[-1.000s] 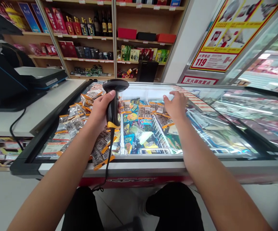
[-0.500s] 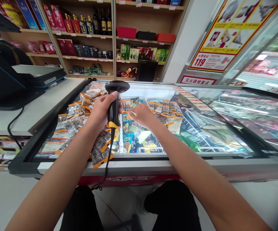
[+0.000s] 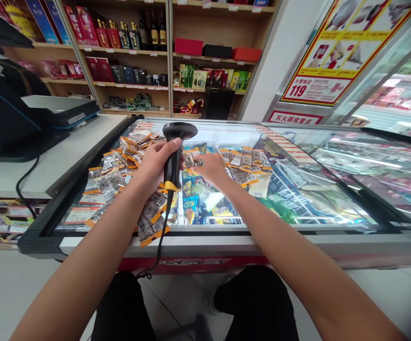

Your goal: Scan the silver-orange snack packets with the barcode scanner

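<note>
My left hand (image 3: 159, 163) is wrapped around the handle of a black barcode scanner (image 3: 172, 163) with a yellow base. Its head tops the fist, and a black cord (image 3: 164, 222) hangs from the handle. To its right, my right hand (image 3: 210, 168) has its thumb and fingers apart, at a small clear snack packet (image 3: 191, 158) with orange edges; whether they touch it I cannot tell. A pile of similar packets (image 3: 111, 163) covers the glass lid on the left. Another group of packets (image 3: 246, 158) lies beyond my right hand.
The packets rest on a chest freezer (image 3: 205, 240) with a glass top and bagged goods (image 3: 191, 208) inside. At the left stands a counter (image 3: 84, 147) with a black checkout machine (image 3: 6, 109). Shelves of bottles and boxes (image 3: 187, 46) line the back.
The scanner and my left hand have shifted slightly right in view. The fingers of my right hand have opened from a closed posture beside the packet.
</note>
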The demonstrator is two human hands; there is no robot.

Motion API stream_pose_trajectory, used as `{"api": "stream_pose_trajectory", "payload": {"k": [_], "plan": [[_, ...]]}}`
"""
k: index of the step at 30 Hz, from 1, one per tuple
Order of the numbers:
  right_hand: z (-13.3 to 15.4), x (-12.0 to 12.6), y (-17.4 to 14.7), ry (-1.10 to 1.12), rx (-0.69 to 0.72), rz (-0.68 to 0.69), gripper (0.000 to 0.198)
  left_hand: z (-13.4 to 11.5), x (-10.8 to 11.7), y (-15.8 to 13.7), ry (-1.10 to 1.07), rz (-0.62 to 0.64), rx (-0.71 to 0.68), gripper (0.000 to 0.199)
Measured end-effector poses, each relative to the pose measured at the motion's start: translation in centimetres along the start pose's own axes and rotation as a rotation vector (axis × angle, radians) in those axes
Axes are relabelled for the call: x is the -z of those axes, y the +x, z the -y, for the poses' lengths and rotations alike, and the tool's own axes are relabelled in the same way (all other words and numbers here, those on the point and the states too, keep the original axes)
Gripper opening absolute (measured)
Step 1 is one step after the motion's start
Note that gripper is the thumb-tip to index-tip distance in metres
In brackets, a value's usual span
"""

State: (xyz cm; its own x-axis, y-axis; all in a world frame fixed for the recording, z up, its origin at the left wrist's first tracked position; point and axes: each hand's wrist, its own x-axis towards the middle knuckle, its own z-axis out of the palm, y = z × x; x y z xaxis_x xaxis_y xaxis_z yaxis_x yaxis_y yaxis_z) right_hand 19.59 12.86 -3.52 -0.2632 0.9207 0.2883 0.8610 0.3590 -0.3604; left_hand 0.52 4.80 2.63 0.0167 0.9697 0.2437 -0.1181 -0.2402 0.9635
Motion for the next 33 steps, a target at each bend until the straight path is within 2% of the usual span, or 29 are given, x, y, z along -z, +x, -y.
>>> {"api": "stream_pose_trajectory", "payload": {"k": [2, 5, 7, 9, 12, 18, 26, 30, 33], "plan": [[-0.3, 0.2, -0.1, 0.093, -0.024, -0.038, 0.051, 0.1, 0.0, -0.1, -0.005, 0.014, -0.002, 0.046], [-0.6, 0.4, -0.3, 0.209, 0.009, -0.093, 0.083, 0.1, 0.0, -0.2, -0.009, 0.021, -0.008, 0.046], [-0.6, 0.4, -0.5, 0.247, 0.038, -0.096, 0.091, 0.1, 0.0, -0.1, -0.007, 0.019, -0.008, 0.046], [-0.6, 0.4, -0.5, 0.272, 0.037, -0.099, 0.093, 0.1, 0.0, -0.1, 0.001, 0.025, -0.005, 0.046], [-0.7, 0.5, -0.2, 0.329, 0.000, -0.184, 0.098, 0.2, 0.0, -0.1, 0.013, 0.065, 0.025, 0.046], [-1.5, 1.3, 0.4, 0.413, -0.033, -0.313, 0.108, 0.2, -0.1, -0.5, 0.021, 0.213, 0.075, 0.045], [-1.8, 1.6, 0.3, 0.403, -0.052, -0.293, 0.114, 0.4, -0.2, -1.0, 0.037, 0.317, 0.105, 0.046], [-1.6, 1.8, 0.4, 0.352, -0.039, -0.303, 0.112, 0.4, -0.3, -1.0, 0.031, 0.299, 0.110, 0.046], [-3.1, 2.4, 0.8, 0.303, -0.072, -0.375, 0.106, 0.1, -0.3, -0.8, 0.017, 0.203, 0.061, 0.046]]}}
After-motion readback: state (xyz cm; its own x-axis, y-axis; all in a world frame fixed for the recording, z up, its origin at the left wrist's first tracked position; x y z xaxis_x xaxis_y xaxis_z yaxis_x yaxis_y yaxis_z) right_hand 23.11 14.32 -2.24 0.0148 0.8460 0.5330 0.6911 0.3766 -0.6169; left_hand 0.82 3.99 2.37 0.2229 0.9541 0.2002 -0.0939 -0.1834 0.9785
